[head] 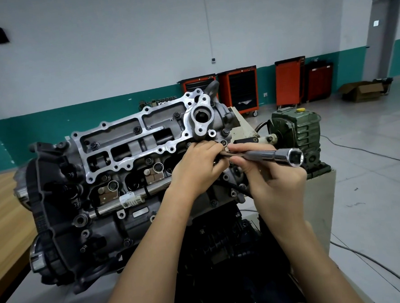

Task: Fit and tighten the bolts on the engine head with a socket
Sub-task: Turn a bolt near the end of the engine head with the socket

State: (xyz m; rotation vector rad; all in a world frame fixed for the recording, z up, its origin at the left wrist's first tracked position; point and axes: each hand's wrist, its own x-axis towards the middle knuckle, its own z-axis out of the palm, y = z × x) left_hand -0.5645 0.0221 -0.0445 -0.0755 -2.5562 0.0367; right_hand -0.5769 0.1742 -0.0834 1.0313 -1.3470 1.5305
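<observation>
1. The socket (294, 156), stiff, slick chromed steel and probably light, is held off the engine head's (133, 141) right end.
2. The right hand (266, 173) wraps its shaft in a closed grip, the best hold; the left hand (195, 168) seemingly pinches its far tip.

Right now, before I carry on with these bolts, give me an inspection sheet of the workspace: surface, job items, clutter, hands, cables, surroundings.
Surface: wooden bench left of the engine; grey floor on the right.
Job's things: engine head up on a stand; several seated bolts in it; socket tool is on no bolt, its open end facing the camera.
Clutter: open cardboard box on the floor by the far wall.
Hands: left hand has fingers curled at the head's right end, by the tool's tip; what they pinch is hidden. Right hand grips the socket tool.
Cables: grey cable across the floor; another nearer.
Surroundings: green gearbox, red tool carts, door.
</observation>
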